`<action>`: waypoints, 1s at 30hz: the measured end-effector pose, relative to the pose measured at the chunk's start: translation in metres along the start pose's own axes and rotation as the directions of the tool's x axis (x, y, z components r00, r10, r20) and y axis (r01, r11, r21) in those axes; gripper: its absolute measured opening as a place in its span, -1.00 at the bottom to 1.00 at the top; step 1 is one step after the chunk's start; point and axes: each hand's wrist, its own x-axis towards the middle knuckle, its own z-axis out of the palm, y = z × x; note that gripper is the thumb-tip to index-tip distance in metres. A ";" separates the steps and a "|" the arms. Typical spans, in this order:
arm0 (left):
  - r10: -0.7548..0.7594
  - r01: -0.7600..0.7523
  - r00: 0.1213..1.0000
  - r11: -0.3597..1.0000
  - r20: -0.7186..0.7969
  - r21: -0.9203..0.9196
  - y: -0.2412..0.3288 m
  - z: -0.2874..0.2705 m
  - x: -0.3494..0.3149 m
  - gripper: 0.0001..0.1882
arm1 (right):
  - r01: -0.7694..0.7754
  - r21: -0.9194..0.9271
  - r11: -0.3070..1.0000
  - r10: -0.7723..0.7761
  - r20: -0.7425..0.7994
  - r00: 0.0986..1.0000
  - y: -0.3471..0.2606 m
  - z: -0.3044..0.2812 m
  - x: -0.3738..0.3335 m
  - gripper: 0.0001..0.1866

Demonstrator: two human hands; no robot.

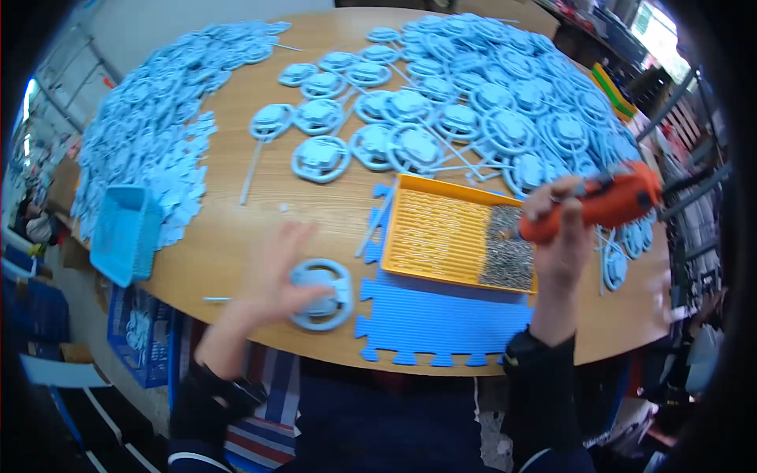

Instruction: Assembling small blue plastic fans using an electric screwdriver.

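Observation:
My right hand [561, 229] is wrapped round an orange power screwdriver [607, 206], whose tip points left over a yellow ribbed tray [465, 193]. A heap of small grey metal screws [509, 264] fills the tray's right end; more lie in the grooves at its left. My left hand [276, 276], blurred by motion, is open with fingers spread. Its thumb reaches over a light-blue plastic ring-shaped part [341, 296] near the table's front edge; whether it touches is unclear. A thin rod [214, 299] sticks out to the left of that hand.
Under the tray lies a blue foam mat [445, 315] with jigsaw edges. Many similar light-blue ring parts [505, 94] with rods cover the back right. Flat light-blue pieces [169, 118] are heaped at the left, beside a light-blue basket [126, 236]. A blue crate [142, 339] stands below the table.

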 end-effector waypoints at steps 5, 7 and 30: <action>-0.014 0.037 0.989 0.987 -0.145 0.156 -0.090 0.016 0.105 -0.34 | 0.093 -0.014 0.996 -0.093 -0.043 0.995 0.030 0.000 0.030 -0.62; 0.060 -0.015 0.982 0.970 -0.179 0.242 -0.118 0.019 0.130 -0.38 | 0.093 -0.017 0.996 -0.094 -0.051 0.994 0.035 0.003 0.037 -0.61; 0.028 -0.038 0.989 0.997 0.142 0.069 0.102 0.037 -0.003 -0.26 | 0.107 -0.046 0.993 -0.110 -0.069 0.992 0.029 0.002 0.039 -0.64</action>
